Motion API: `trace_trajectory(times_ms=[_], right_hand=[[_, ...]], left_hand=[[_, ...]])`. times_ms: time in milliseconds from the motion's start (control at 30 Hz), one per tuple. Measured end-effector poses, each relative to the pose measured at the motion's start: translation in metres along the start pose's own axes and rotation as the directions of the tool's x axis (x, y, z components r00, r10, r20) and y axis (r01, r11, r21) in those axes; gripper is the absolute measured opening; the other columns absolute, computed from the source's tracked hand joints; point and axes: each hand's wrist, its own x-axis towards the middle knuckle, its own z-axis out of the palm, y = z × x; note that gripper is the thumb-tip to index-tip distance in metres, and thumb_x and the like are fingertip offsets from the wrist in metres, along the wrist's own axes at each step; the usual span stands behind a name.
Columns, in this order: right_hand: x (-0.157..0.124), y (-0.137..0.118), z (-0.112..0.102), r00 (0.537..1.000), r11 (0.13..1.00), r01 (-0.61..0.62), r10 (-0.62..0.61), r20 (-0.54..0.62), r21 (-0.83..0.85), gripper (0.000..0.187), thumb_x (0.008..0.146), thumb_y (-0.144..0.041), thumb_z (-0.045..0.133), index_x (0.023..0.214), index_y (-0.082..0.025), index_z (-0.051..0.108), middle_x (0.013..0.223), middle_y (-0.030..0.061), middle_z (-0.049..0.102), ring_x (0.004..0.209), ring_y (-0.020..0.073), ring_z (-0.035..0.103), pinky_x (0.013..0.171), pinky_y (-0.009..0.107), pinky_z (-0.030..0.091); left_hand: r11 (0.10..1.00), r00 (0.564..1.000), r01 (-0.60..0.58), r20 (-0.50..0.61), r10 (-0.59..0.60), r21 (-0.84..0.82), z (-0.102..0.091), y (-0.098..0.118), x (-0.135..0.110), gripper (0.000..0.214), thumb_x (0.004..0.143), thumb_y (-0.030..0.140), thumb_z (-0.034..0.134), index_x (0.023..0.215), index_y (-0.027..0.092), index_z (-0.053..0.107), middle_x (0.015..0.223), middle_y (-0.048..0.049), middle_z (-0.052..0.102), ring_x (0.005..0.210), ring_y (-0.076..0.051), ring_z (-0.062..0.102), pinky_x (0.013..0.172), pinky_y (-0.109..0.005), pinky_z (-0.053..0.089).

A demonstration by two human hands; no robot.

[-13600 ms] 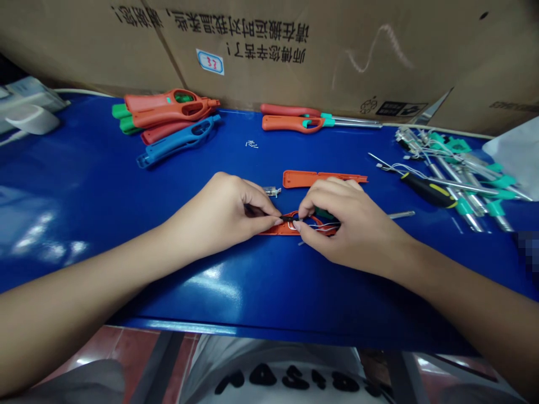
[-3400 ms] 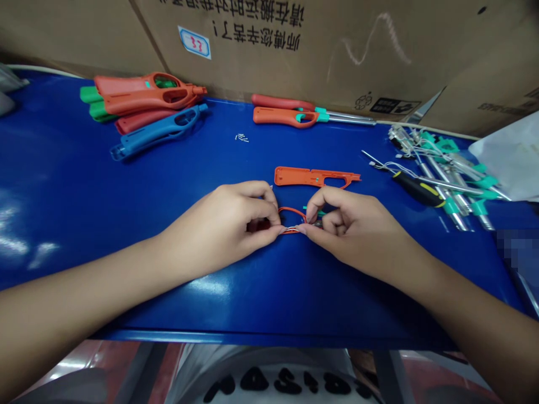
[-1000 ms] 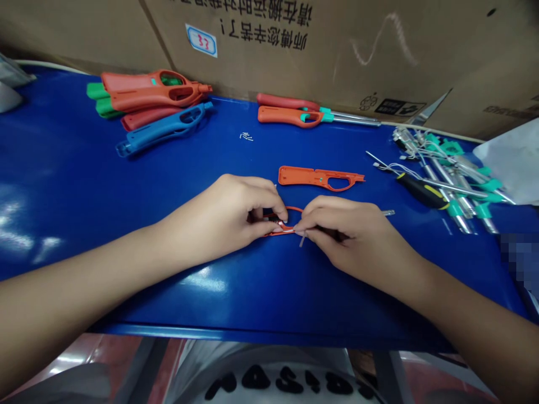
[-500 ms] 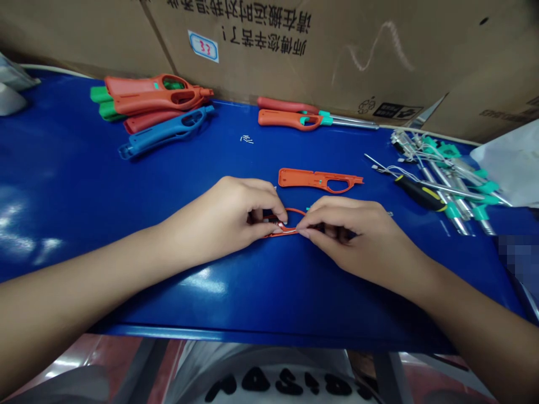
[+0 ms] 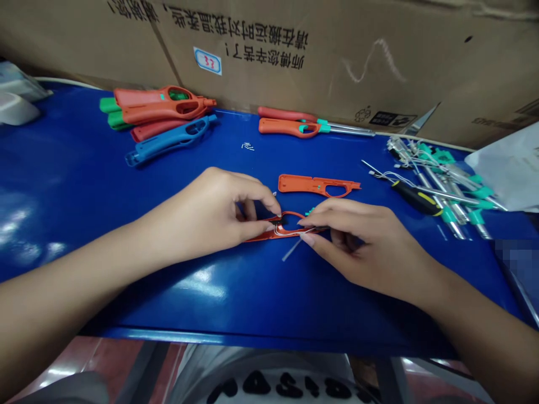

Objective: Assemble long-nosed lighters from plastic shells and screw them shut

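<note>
Two bare hands over orange lighter shell half (image 5: 263, 236) on blue counter (image 5: 63, 168): left hand (image 5: 210, 210) with fingers (image 5: 278, 211) in narrow pinch on shell's edge; right hand (image 5: 362, 247) with fingers (image 5: 306, 238) narrow on thin white wires (image 5: 290, 230) lying across shell. Matching shell half (image 5: 318, 185) just beyond, empty, apart; pale metal rod (image 5: 291, 249) loose below right hand. Halves not yet joined. Assembled gas lighters (image 5: 160, 106), black-handled screwdriver (image 5: 415, 197) farther off
</note>
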Motion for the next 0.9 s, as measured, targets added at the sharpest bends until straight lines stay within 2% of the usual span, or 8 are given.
trace_trajectory(times_ms=[100, 167, 267, 500, 633, 733, 800, 900], right_hand=[[0.001, 0.005, -0.007, 0.996, 0.997, -0.021, 0.015, -0.084, -0.072, 0.013, 0.096, -0.024, 0.062, 0.100, -0.022, 0.074, 0.094, 0.0039, 0.070, 0.061, 0.0106, 0.053, 0.058, 0.028, 0.046], [0.003, 0.014, -0.011, 0.989, 0.986, -0.041, 0.017, -0.146, -0.163, 0.013, 0.096, -0.021, 0.061, 0.098, -0.023, 0.073, 0.098, 0.0047, 0.069, 0.063, 0.0118, 0.054, 0.059, 0.030, 0.044], [0.004, 0.028, -0.017, 0.987, 0.962, -0.054, 0.011, -0.159, -0.267, 0.012, 0.092, -0.020, 0.064, 0.100, -0.023, 0.072, 0.099, 0.0050, 0.067, 0.061, 0.0116, 0.051, 0.057, 0.031, 0.041], [0.007, 0.036, -0.019, 0.991, 0.974, -0.115, 0.101, -0.084, -0.195, 0.011, 0.085, -0.030, 0.074, 0.092, -0.022, 0.074, 0.089, 0.0018, 0.064, 0.057, 0.0097, 0.044, 0.054, 0.029, 0.037], [0.009, 0.035, -0.014, 0.980, 0.972, -0.187, 0.175, -0.096, -0.143, 0.010, 0.081, -0.030, 0.077, 0.084, -0.021, 0.074, 0.079, -0.0002, 0.061, 0.055, 0.0091, 0.042, 0.052, 0.028, 0.035], [0.012, 0.034, -0.013, 0.968, 0.962, -0.244, 0.234, -0.088, -0.125, 0.011, 0.081, -0.031, 0.077, 0.079, -0.021, 0.073, 0.075, -0.0009, 0.061, 0.053, 0.0086, 0.041, 0.050, 0.027, 0.033], [0.013, 0.033, -0.013, 0.968, 0.958, -0.247, 0.237, -0.082, -0.149, 0.011, 0.083, -0.030, 0.076, 0.077, -0.021, 0.072, 0.074, -0.0007, 0.061, 0.053, 0.0089, 0.041, 0.050, 0.027, 0.033], [0.013, 0.031, -0.015, 0.974, 0.956, -0.226, 0.215, -0.077, -0.187, 0.010, 0.083, -0.030, 0.073, 0.077, -0.021, 0.072, 0.078, 0.0003, 0.064, 0.053, 0.0090, 0.042, 0.050, 0.027, 0.035]], left_hand=[[0.999, 0.998, 0.045, -0.048, -0.043, 0.031, -0.007, -0.002, 0.000, 0.013, 0.082, 0.025, 0.072, 0.092, 0.022, 0.079, 0.090, -0.0022, 0.078, 0.069, -0.015, 0.070, 0.059, -0.022, 0.051], [0.995, 0.995, 0.093, -0.027, -0.092, 0.033, -0.009, -0.005, 0.002, 0.014, 0.081, 0.029, 0.072, 0.091, 0.022, 0.080, 0.087, -0.0027, 0.078, 0.069, -0.017, 0.070, 0.058, -0.022, 0.050], [0.989, 0.988, 0.150, 0.020, -0.150, 0.016, -0.009, -0.009, 0.004, 0.015, 0.079, 0.032, 0.075, 0.088, 0.021, 0.080, 0.076, -0.0017, 0.077, 0.060, -0.014, 0.066, 0.052, -0.020, 0.046], [0.982, 0.983, 0.179, 0.057, -0.176, -0.053, -0.002, -0.017, 0.010, 0.022, 0.076, 0.041, 0.080, 0.080, 0.020, 0.080, 0.063, 0.0004, 0.071, 0.049, -0.009, 0.053, 0.044, -0.019, 0.035], [0.967, 0.970, 0.237, 0.082, -0.229, -0.090, 0.000, -0.020, 0.012, 0.020, 0.076, 0.038, 0.081, 0.079, 0.019, 0.080, 0.065, -0.0002, 0.074, 0.051, -0.010, 0.057, 0.045, -0.018, 0.039], [0.976, 0.977, 0.210, 0.061, -0.206, -0.052, 0.000, -0.020, 0.013, 0.014, 0.076, 0.035, 0.082, 0.076, 0.021, 0.081, 0.066, 0.0009, 0.075, 0.052, -0.009, 0.061, 0.045, -0.015, 0.041], [0.980, 0.980, 0.193, 0.059, -0.190, -0.049, 0.000, -0.019, 0.013, 0.010, 0.075, 0.031, 0.083, 0.074, 0.021, 0.081, 0.063, 0.0020, 0.074, 0.048, -0.008, 0.061, 0.043, -0.013, 0.042], [0.959, 0.965, 0.247, 0.127, -0.230, -0.138, -0.002, -0.016, 0.013, 0.009, 0.078, 0.028, 0.081, 0.075, 0.020, 0.080, 0.056, 0.0024, 0.071, 0.039, -0.008, 0.060, 0.038, -0.014, 0.045]])
